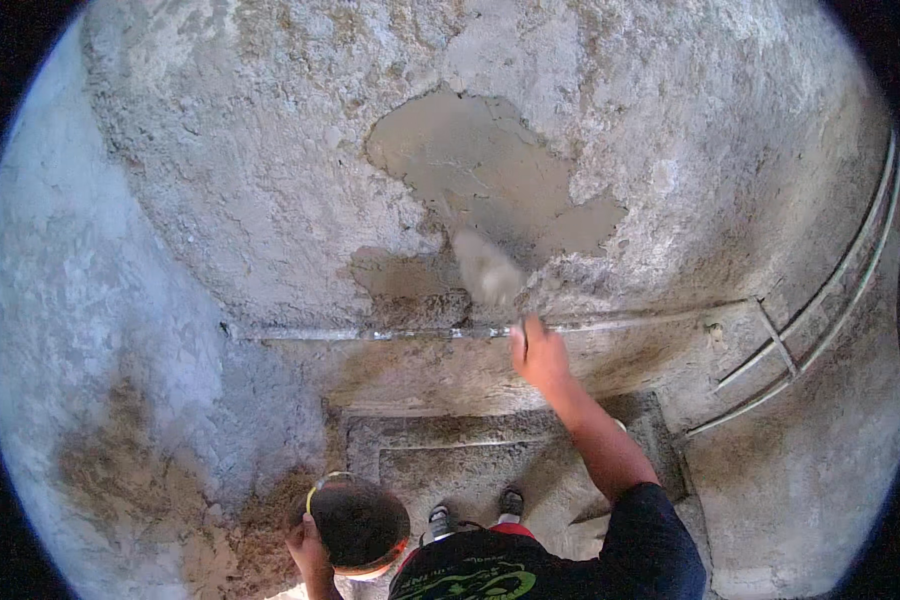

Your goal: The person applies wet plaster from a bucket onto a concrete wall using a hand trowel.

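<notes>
My right hand (540,353) is wrapped round the handle of a trowel (488,270). The trowel's pale blade is blurred and lies over the lower part of a smooth grey-brown mortar patch (470,160) on the rough wall. A smaller, darker patch (400,275) lies to the left of the blade. At the lower left, my left hand (307,545) grips the side of a round bucket (395,555) with an orange lower wall and a yellow stretch of rim. Dark material, which I cannot make out clearly, shows inside the bucket.
A thin pale pipe or ledge (650,322) crosses the wall below the patches. Two curved metal bars with a crosspiece (775,335) stand at the right. My feet are on a floor bordered by a low rectangular ledge (450,430). A bluish wall (90,270) rises on the left.
</notes>
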A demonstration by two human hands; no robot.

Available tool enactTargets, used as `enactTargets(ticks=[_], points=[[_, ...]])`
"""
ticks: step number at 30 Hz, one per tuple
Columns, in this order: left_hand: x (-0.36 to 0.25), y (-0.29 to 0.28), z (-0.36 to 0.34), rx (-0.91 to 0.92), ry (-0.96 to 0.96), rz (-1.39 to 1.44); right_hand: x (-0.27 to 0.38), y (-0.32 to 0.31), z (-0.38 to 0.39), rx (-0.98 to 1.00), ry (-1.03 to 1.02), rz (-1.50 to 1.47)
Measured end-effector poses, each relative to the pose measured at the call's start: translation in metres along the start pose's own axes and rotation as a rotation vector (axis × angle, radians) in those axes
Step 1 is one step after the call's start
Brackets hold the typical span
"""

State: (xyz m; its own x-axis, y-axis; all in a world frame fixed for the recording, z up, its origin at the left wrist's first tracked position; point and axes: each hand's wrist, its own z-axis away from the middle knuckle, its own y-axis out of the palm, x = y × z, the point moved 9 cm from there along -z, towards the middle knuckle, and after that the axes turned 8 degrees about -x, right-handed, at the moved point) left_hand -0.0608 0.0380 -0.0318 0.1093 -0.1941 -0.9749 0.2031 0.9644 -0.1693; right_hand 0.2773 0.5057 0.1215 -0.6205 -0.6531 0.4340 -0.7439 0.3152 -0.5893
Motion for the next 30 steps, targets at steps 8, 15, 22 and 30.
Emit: enactTargets(ticks=[8,15,22,30], points=[[0.011,0.022,0.017,-0.015,-0.085,0.101,0.010,0.031,-0.047,0.279,-0.049,0.201],[0.001,0.017,0.028,0.024,-0.091,0.059,0.006,0.014,-0.008,0.334,-0.090,0.202],[0.009,0.029,0.027,0.059,-0.145,0.044,-0.005,-0.013,-0.083,-0.061,0.068,-0.032],[0.023,0.007,0.016,-0.138,-0.052,0.293,0.017,0.030,-0.027,0.315,-0.061,0.102]])
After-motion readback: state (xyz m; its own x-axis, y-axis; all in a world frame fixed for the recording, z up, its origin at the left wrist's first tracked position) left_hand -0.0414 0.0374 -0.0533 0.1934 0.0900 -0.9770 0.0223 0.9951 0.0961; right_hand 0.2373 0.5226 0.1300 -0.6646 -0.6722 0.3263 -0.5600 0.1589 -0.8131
